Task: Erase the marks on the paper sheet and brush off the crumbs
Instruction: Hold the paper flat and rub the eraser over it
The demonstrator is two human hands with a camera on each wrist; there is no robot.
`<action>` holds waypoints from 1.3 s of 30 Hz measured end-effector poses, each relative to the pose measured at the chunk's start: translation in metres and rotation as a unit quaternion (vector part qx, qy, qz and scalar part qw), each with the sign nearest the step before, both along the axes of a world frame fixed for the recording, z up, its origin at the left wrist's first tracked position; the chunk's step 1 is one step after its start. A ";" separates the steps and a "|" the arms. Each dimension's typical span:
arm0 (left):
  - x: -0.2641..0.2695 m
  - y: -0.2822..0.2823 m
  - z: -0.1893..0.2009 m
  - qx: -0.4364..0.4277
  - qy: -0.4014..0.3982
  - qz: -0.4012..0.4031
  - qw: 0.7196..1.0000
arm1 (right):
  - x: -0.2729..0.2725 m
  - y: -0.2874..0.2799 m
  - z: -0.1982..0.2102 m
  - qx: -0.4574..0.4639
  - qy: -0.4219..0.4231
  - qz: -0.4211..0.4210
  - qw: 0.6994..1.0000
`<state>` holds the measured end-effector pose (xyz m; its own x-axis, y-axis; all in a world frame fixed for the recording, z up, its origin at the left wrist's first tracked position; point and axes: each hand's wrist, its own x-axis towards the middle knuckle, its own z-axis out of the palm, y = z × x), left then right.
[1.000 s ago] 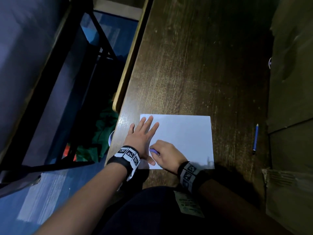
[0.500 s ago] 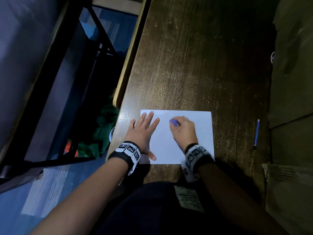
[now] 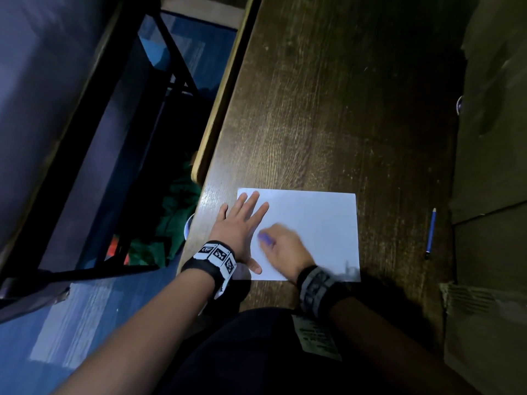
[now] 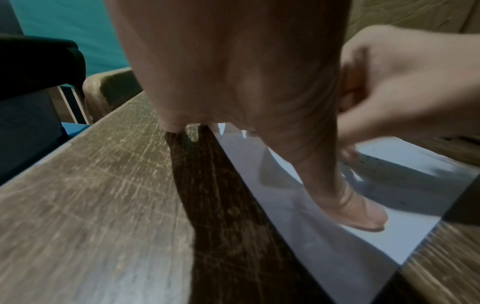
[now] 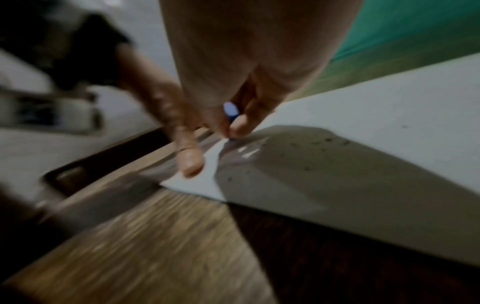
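Observation:
A white paper sheet [image 3: 319, 223] lies on the dark wooden table [image 3: 328, 109] near its front edge. My left hand [image 3: 242, 220] rests flat on the sheet's left side, fingers straight and spread. My right hand [image 3: 282, 246] is blurred with motion and pinches a small blue eraser [image 3: 265, 238] against the paper just right of my left hand. The right wrist view shows the eraser [image 5: 231, 112] between thumb and fingers, its tip on the paper sheet [image 5: 363, 164]. Dark eraser crumbs [image 5: 322, 144] are scattered on the sheet. In the left wrist view my left thumb [image 4: 358, 209] presses the sheet [image 4: 324, 232].
A blue pencil [image 3: 431, 233] lies on the table to the right of the sheet. A cardboard box [image 3: 490, 166] stands along the right edge. The table's left edge [image 3: 222, 109] drops off to a blue floor and a dark chair frame [image 3: 168, 52].
My right hand with the eraser rubbed from the sheet's near left up toward its middle top, then came back down and left beside my left hand. My left hand stayed flat on the paper.

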<state>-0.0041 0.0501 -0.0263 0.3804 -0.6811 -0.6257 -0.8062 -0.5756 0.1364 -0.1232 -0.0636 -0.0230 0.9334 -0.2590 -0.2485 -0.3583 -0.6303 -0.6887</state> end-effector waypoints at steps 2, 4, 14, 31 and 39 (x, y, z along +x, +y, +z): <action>0.000 -0.002 0.001 0.003 -0.004 -0.001 1.000 | -0.001 -0.006 0.005 0.017 0.011 0.076 0.997; 0.000 -0.001 0.002 0.000 -0.006 -0.003 1.000 | 0.016 -0.033 -0.001 -0.005 -0.008 -0.049 0.999; 0.001 0.001 0.000 0.002 0.000 0.010 1.000 | 0.012 -0.022 0.003 -0.011 -0.004 -0.003 1.000; 0.002 0.003 -0.002 -0.006 0.019 0.010 1.000 | 0.025 -0.010 -0.004 -0.016 -0.018 -0.062 0.998; 0.004 0.002 -0.001 -0.003 0.022 0.009 1.000 | 0.041 -0.049 -0.008 -0.074 -0.035 -0.179 0.980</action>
<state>-0.0002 0.0525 -0.0269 0.3650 -0.6775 -0.6386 -0.7883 -0.5898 0.1751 -0.0820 -0.1124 -0.0310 0.7899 -0.6010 -0.1218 -0.5292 -0.5678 -0.6305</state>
